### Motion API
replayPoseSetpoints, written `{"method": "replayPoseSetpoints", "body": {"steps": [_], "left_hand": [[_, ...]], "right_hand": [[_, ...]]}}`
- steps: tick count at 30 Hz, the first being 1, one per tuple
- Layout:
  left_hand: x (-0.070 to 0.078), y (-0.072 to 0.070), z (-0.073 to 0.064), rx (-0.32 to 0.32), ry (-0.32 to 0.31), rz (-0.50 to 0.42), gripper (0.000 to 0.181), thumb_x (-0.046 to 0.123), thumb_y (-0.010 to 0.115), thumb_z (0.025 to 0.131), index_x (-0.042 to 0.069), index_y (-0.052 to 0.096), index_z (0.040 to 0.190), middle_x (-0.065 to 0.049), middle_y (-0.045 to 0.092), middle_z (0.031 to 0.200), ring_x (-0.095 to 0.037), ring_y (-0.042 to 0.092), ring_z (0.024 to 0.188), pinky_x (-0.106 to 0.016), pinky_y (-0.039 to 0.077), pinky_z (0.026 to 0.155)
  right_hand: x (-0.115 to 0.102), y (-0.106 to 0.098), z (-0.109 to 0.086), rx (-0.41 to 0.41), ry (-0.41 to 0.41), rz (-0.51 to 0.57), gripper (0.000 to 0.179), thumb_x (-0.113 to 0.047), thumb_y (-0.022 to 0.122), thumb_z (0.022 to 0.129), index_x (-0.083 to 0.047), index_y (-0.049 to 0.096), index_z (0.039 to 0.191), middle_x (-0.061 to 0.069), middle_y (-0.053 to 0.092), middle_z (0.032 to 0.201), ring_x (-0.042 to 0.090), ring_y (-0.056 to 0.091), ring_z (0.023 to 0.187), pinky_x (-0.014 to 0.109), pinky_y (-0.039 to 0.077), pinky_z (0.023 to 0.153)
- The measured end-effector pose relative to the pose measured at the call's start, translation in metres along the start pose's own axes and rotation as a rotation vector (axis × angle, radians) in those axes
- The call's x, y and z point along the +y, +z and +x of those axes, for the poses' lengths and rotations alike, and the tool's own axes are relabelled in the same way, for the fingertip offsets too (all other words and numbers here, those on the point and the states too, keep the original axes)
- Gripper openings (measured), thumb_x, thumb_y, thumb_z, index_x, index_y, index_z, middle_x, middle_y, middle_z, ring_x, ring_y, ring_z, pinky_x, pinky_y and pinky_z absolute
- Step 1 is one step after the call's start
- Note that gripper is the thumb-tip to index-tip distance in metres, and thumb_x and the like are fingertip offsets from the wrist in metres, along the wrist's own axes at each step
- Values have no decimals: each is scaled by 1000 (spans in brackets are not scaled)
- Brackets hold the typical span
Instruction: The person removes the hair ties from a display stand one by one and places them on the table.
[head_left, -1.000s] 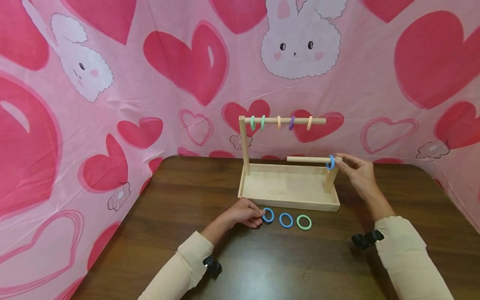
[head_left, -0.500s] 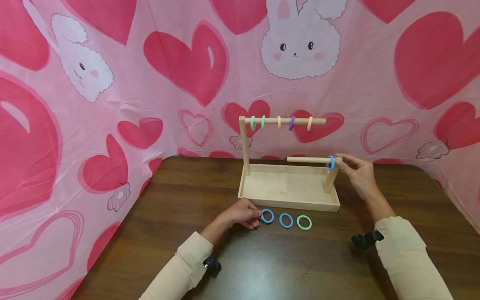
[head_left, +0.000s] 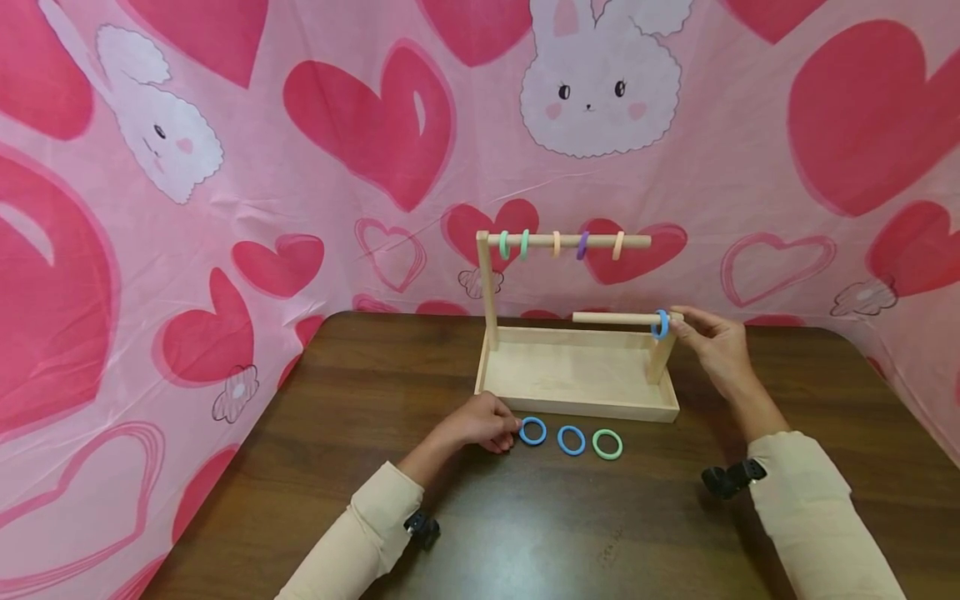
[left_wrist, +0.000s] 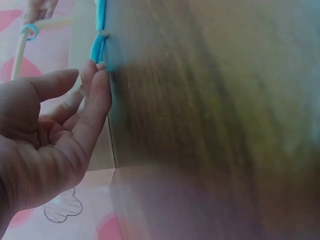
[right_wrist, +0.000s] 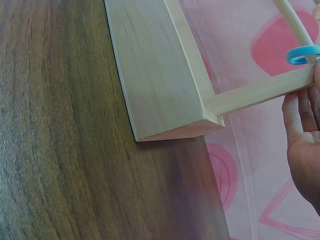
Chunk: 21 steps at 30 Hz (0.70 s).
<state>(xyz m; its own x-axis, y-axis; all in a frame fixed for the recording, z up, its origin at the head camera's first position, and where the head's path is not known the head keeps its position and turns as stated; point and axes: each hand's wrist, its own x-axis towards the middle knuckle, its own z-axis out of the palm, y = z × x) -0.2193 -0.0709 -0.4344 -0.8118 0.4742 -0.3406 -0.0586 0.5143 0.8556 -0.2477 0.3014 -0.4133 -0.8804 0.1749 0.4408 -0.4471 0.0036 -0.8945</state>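
With twelve o'clock pointing away from the person, the left hand (head_left: 483, 422) reaches in from seven o'clock, palm turned inward, its fingers loosely bent and their tips at the nine o'clock edge of the nearest blue ring (head_left: 533, 444); the left wrist view shows the thumb standing apart from them. The right hand (head_left: 714, 346) comes up from five o'clock and pinches the top of the short post (head_left: 657, 363), thumb on one side, fingers behind. Just beside that thumb, a light blue ring (head_left: 663, 323) hangs around the lower rod (head_left: 611, 318), whose free end points to nine o'clock. The upper rod (head_left: 637, 242), carrying five rings (head_left: 582, 247), has its free end toward three. A second blue ring (head_left: 583, 441) and a green ring (head_left: 608, 458) lie in a row from the first toward four o'clock, near the front edge of the tray (head_left: 570, 367). Tabletop (head_left: 337, 467) stretches from the row to six o'clock; its back edge runs behind the tray. A mark (head_left: 610, 543) there is too faint to read.
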Motion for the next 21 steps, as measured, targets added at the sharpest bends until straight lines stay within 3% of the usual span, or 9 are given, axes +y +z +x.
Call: {"method": "replayPoseSetpoints", "body": {"steps": [9,16,21], "left_hand": [[0,-3,2,98,53,70,21,8,63,97,-8,76,95,-5,66,65,-7,59,55,-26,59,57],[5,-5,6,186,174,140,19,11,65,96,-4,76,96,-12,72,73,-7,61,58,-22,54,56],[14,1,9,237,248,182,16,12,68,94,-1,78,96,-14,75,76,-7,62,57,-21,49,54]], "right_hand": [[0,1,1,-3,-6,-41,25,5,67,93,-10,79,109,-21,77,93,-11,68,86,5,53,78],[0,1,3,4,-4,-9,26,7,67,92,-11,80,107,-20,78,92,-10,69,86,5,53,78],[0,0,0,1,-1,-13,27,6,66,93,-11,80,108,-20,77,94,-10,68,88,5,52,79]]}}
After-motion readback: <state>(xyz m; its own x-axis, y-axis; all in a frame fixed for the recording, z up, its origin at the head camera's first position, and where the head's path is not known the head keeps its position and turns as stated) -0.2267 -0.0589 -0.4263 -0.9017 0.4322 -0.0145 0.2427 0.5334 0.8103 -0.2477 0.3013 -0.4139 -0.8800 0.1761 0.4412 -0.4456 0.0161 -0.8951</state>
